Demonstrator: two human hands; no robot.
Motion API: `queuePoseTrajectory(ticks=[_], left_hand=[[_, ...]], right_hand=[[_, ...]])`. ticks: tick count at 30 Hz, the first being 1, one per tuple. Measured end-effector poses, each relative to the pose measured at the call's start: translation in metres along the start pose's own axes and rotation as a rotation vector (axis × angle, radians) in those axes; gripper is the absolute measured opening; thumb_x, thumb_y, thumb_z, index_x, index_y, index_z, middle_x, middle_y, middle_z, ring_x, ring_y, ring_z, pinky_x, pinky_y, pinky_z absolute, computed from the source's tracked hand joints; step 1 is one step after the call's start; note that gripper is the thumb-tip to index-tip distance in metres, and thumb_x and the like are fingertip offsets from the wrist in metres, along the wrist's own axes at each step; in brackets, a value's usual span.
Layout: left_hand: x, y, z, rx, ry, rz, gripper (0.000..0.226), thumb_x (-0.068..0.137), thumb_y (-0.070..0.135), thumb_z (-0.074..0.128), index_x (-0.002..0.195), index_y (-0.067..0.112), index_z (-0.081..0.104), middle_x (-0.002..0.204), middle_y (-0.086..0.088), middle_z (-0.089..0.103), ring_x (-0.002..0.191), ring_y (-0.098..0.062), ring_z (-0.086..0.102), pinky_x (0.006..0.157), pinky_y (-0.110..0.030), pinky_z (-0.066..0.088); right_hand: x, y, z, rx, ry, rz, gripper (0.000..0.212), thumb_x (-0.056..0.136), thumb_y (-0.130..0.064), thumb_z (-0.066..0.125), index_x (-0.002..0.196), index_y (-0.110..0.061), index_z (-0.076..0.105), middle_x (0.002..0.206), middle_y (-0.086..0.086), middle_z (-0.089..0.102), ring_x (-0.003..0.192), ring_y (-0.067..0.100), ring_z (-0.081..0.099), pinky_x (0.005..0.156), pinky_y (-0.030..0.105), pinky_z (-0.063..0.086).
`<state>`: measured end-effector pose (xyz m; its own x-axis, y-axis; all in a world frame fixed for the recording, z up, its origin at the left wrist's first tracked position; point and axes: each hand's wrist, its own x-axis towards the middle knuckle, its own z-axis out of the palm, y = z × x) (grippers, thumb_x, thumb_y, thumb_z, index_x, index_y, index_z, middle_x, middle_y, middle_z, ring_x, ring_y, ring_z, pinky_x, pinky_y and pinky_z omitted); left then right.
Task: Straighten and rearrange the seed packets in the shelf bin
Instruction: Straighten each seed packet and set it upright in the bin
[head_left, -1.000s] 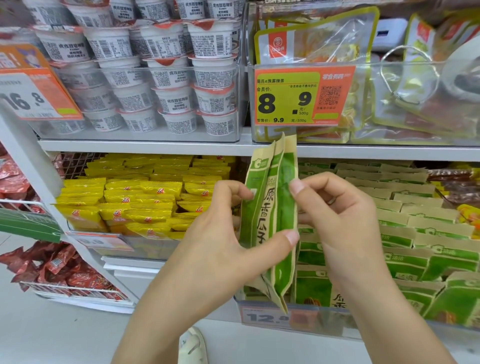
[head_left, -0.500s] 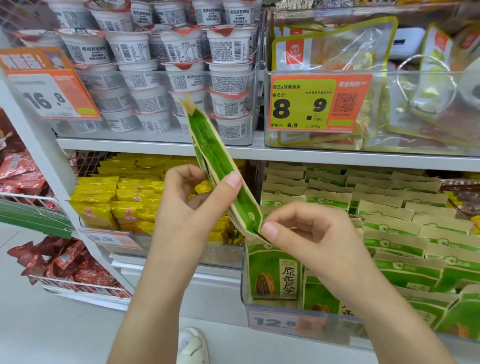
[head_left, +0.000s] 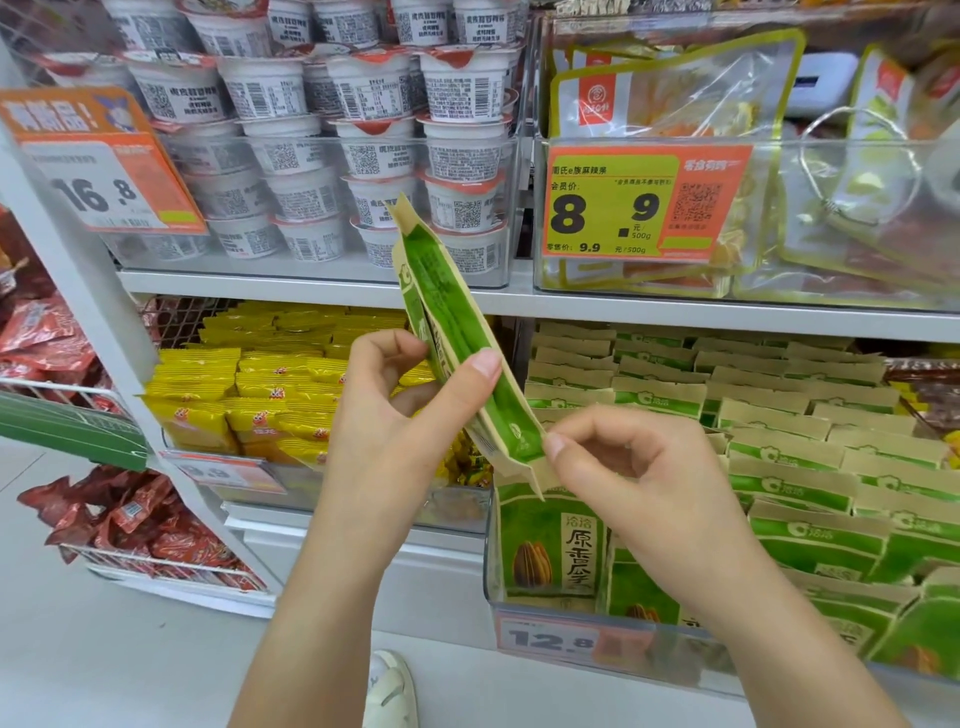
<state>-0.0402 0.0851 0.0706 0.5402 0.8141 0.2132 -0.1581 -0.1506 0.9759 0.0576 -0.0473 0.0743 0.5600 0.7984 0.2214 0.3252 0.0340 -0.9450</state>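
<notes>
Packets (head_left: 457, 343) (two, pressed together edge-on) slant from 11 to 5 o'clock above the shelf bin (head_left: 571, 618), little changed from half a second before. Left hand (head_left: 400, 410) pinches their middle; right hand (head_left: 639, 478) pinches the lower corner. Rows of green packets (head_left: 779, 457), too many to count, fill the bin.

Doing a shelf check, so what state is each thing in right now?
held seed packets: tilted, out of the bin
left hand: grip round the packets' middle
right hand: pinching their lower corner
shelf bin: packets standing in rows
front packet: upright, facing out
</notes>
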Motion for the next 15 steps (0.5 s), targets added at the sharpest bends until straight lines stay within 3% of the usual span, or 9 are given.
queuePoseTrajectory(ticks=[9,15], left_hand=[[0.0001,0.0007,-0.0003,-0.008,-0.028,-0.009,0.071,0.055,0.055,0.073,0.108,0.014,0.050,0.112,-0.001,0.065,0.089,-0.012,0.072,0.082,-0.037,0.060],[0.0006,0.0020,0.0003,-0.151,0.035,0.042,0.068,0.059,0.047,0.073,0.114,0.015,0.049,0.109,-0.002,0.067,0.089,-0.011,0.071,0.077,-0.032,0.060]], right_hand=[[-0.0002,0.0021,-0.0015,-0.003,-0.001,-0.018,0.016,0.082,-0.021,0.062,0.070,-0.025,0.073,0.071,-0.012,0.070,0.070,0.001,0.064,0.066,0.013,0.048],[0.0022,-0.0008,-0.0036,0.118,0.024,0.000,0.021,0.078,-0.038,0.063,0.078,-0.021,0.075,0.080,-0.010,0.074,0.079,0.002,0.068,0.073,0.015,0.052]])
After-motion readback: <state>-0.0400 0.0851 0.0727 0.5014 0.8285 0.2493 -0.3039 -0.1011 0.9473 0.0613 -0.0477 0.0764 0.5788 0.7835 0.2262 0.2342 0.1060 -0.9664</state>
